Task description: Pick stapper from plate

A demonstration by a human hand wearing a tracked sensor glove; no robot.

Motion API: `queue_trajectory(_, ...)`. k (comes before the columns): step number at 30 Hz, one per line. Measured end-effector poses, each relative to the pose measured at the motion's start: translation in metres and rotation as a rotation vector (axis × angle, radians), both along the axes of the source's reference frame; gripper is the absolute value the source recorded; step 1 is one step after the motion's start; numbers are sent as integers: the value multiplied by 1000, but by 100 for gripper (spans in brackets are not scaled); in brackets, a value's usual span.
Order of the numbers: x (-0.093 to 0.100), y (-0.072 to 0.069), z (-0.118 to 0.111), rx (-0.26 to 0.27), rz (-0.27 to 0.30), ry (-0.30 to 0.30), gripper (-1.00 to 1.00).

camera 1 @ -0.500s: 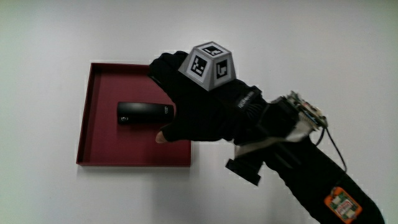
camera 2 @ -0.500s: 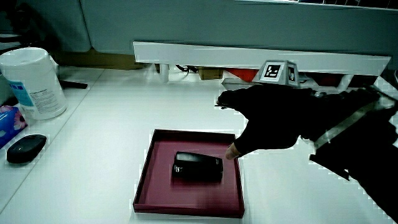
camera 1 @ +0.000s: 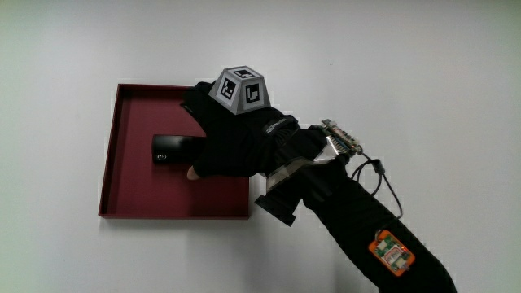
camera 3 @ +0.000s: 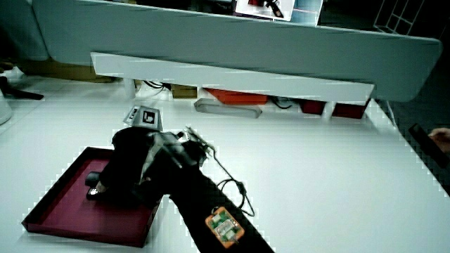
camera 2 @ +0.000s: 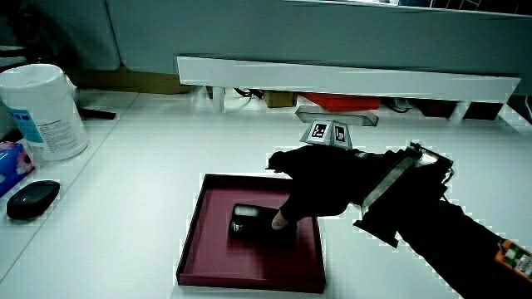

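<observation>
Main view: white table (camera 1: 423,73) carries a dark red square plate (camera 1: 122,183). Black stapler (camera 1: 172,149) lies flat inside the plate, near its middle. Gloved hands: only one (camera 1: 232,142), over the plate, covering one end of the stapler, patterned cube (camera 1: 240,85) on its back. A fingertip (camera 2: 278,223) touches the stapler in a side view; cannot tell if the fingers grip it. White tub (camera 2: 43,112) and a small dark oval object (camera 2: 32,198) sit well apart from the plate.
</observation>
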State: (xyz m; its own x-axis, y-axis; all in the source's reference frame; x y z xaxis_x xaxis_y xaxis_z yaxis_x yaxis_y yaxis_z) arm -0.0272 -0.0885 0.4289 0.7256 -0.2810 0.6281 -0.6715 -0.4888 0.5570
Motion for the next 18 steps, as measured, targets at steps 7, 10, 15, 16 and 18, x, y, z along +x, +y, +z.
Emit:
queue_trajectory(7, -10, 2, 33, -34, 19, 27, 0)
queue_trajectory(10, -11, 3, 44, -40, 23, 29, 0)
queue_trajectory(15, -13, 4, 54, -44, 35, 32, 0)
queue_trajectory(16, -13, 4, 58, -50, 38, 41, 0)
queue_trajectory(18, -14, 4, 58, -57, 31, 28, 0)
